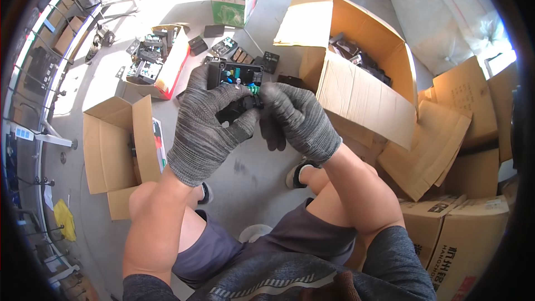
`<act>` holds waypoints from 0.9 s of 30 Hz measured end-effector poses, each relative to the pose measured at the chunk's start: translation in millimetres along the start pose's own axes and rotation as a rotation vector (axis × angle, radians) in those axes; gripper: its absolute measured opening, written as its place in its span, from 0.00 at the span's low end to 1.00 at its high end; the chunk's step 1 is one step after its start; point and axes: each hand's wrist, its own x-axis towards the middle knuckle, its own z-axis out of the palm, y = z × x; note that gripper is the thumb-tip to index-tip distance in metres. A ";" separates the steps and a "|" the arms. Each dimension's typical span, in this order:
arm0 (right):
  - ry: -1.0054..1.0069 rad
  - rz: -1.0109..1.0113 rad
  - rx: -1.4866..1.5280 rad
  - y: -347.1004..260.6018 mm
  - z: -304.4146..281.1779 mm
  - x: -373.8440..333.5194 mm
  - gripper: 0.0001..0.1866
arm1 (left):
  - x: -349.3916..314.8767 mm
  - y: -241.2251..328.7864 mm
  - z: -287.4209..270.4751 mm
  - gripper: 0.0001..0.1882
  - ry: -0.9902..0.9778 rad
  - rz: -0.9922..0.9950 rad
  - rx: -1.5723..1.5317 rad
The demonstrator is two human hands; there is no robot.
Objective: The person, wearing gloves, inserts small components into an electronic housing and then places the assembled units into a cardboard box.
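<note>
Small carton (114,145): at 9 o'clock of the hands, on the concrete floor (251,173), flaps open; contents mostly hidden.
Red-sided tray box (159,58): at 11 o'clock, well apart from the hands, filled with dark electronic modules.
Loose modules (231,50): several black units lying on the floor at 12 o'clock, just beyond the held piece.
Left hand (206,125): grey knit glove, fingers wrapped around the left and underside of the black electronic module (234,75); a closed, carrying grip.
Black electronic module: held up between both hands at picture centre, clear of the floor; open face shows a circuit board with a green terminal block (253,88) at its right edge.
Right hand (298,120): grey knit glove, fingertips pinched in at the green terminal block, at 3 o'clock of the module; narrow pinch, touching it.
Handling judgement: module looks light and rigid, a moulded casing around a board; casing edges are the sound place to hold. Exposed board and terminal block appear fragile; pressure there risks bent pins. Knit gloves should hold it without slipping.
Large carton (356,67): at 2 o'clock, open, more dark modules inside.
Flattened and sealed cartons (446,150): at 3 to 4 o'clock, stacked beside the person's right knee.
</note>
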 end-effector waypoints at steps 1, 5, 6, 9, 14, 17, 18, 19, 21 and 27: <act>-0.034 0.015 0.036 -0.6 3.0 -1.5 0.18 | -0.1 3.8 -2.7 0.20 0.019 -0.021 -0.052; 0.033 -0.057 0.052 -2.8 10.4 -1.4 0.20 | 4.3 1.8 0.1 0.18 0.068 0.017 0.003; 0.032 -0.055 0.058 -2.1 10.9 -2.7 0.20 | 4.0 1.7 -0.1 0.18 0.064 0.013 0.005; 0.075 -0.108 0.078 -2.3 9.2 -5.6 0.19 | 3.1 3.8 -0.9 0.18 0.040 0.053 -0.019; -0.003 0.019 0.017 -4.6 6.1 -5.8 0.21 | 1.3 9.3 1.7 0.18 0.019 0.051 -0.042; 0.056 -0.042 0.157 -6.1 3.2 -7.6 0.25 | 1.6 11.7 4.0 0.18 0.013 -0.009 -0.160; 0.012 0.029 0.132 -6.2 -0.3 -7.7 0.21 | 1.9 11.5 4.0 0.18 0.011 -0.008 -0.160; -0.031 0.099 0.107 -6.0 -3.1 -6.7 0.17 | 2.1 10.4 3.8 0.18 0.004 0.009 -0.149; -0.092 0.196 0.068 -5.3 -2.9 -4.7 0.16 | 1.7 8.0 4.2 0.18 -0.002 0.024 -0.135; 0.001 0.048 0.186 -5.3 -1.3 -10.0 0.21 | 3.5 7.1 8.0 0.18 0.004 0.030 -0.153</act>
